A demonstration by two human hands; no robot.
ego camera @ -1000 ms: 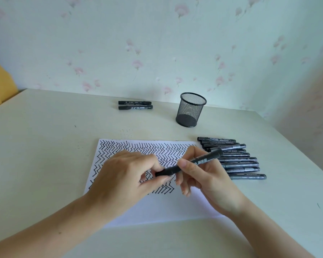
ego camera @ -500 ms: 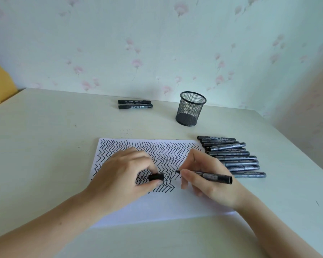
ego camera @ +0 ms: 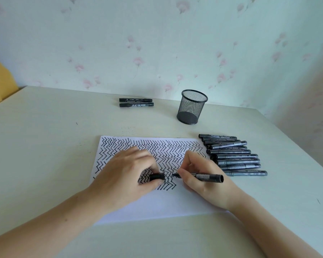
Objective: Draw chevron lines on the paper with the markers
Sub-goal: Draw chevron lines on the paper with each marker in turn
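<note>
A: Lower centre of frame: my right hand (ego camera: 203,180) pinches the uncapped marker (ego camera: 199,176), tip on the paper (ego camera: 157,207); my left hand (ego camera: 127,175) pinches the cap (ego camera: 157,176) and rests on the sheet.

B: Advice?

A: Keep the left hand's weight on the sheet and match the last row's angle. Spare markers (ego camera: 235,155) lie centre right; the mesh cup (ego camera: 192,107) stands beyond on the table (ego camera: 45,146).
</note>
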